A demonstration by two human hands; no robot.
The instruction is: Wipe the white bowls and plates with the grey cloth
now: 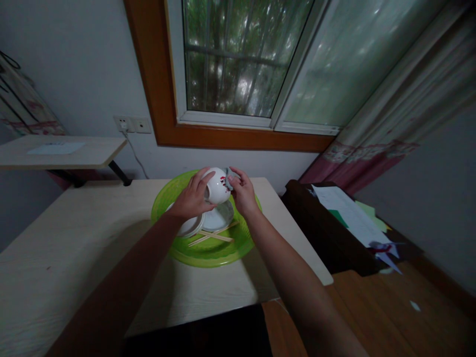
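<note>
My left hand (pixel 193 194) is closed around a white bowl (pixel 218 186) with red markings, tilted on its side above a green basin (pixel 178 255). At the bowl's right side, my right hand (pixel 241 191) pinches a grey-green cloth (pixel 231 176) that touches the outer surface. Under the hands, white dishes (pixel 219 216) lie in the basin. Several wooden chopsticks (pixel 215 235) cross one another in front of them. The left palm hides part of the dishes.
The basin stands on a pale wooden table (pixel 92 258). At the back left is a raised shelf (pixel 74 153) with a paper on it. A window (pixel 245 59) is behind. To the right, papers (pixel 345 218) lie on a dark brown piece of furniture (pixel 316 228).
</note>
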